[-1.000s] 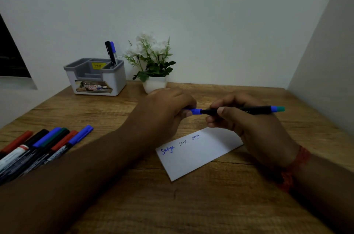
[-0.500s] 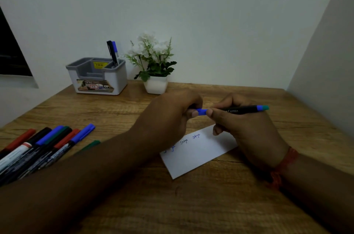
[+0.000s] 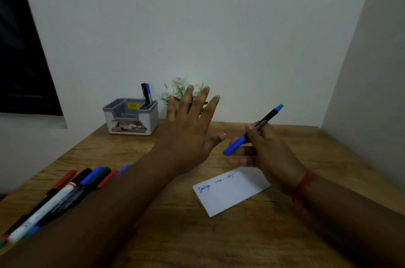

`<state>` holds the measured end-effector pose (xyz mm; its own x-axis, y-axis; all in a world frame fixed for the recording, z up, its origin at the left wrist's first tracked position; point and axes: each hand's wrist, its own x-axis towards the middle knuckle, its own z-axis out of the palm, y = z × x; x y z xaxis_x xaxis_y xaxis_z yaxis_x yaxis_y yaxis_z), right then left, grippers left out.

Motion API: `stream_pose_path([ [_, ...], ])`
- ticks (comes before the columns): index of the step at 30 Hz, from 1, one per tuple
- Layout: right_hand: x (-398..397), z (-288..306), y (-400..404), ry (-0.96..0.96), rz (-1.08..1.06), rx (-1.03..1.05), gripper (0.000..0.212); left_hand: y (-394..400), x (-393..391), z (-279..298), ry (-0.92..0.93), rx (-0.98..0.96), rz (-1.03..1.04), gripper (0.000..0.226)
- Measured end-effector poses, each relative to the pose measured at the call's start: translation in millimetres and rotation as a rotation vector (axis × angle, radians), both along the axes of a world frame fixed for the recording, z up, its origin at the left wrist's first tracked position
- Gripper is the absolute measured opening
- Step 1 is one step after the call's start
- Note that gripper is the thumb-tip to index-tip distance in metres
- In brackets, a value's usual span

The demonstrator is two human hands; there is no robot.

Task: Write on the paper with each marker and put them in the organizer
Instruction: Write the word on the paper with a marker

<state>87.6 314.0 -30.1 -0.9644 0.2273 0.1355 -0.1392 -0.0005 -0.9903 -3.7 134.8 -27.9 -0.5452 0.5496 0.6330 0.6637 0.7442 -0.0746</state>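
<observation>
Nearest you, both forearms cross the wooden table (image 3: 219,243) from the bottom edge.

Item: loose markers (image 3: 72,188), a cluster on the table at your near left, lying side by side and touching, caps pointing away from you; red, black, blue and green caps show, and your left forearm covers the cluster's right edge.

Item: paper (image 3: 230,193), a white slip lying flat on the table in front of you, turned at an angle. Three small handwritten words run along its far edge, the leftmost in bolder blue ink.

Item: your right hand (image 3: 269,153), above the far right end of the paper, a red thread at the wrist. Its fingers are closed around a blue-capped marker (image 3: 252,130) with a black barrel. The marker slants, its blue cap low and toward your left, its teal-tipped end raised toward the far right.

Item: your left hand (image 3: 188,129), lifted off the table with palm away from you, fingers spread wide, holding nothing. Its thumb is near the marker's cap, not touching.

Item: organizer (image 3: 131,117), a grey and white box at the far left of the table against the wall. Two markers stand upright in its back right compartment.

Item: small potted plant (image 3: 175,92) with white flowers, just right of the organizer, mostly hidden behind your left hand.
</observation>
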Motion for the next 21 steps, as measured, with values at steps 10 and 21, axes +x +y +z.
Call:
stream_pose_path([
  [10,-42,20,-44,-0.087,0.131,0.460,0.022,-84,-38,23,-0.087,0.006,0.322,0.087],
  [21,-152,107,-124,0.201,-0.161,1.294,0.020,-187,-77,-11,-0.026,-0.093,0.445,0.085],
])
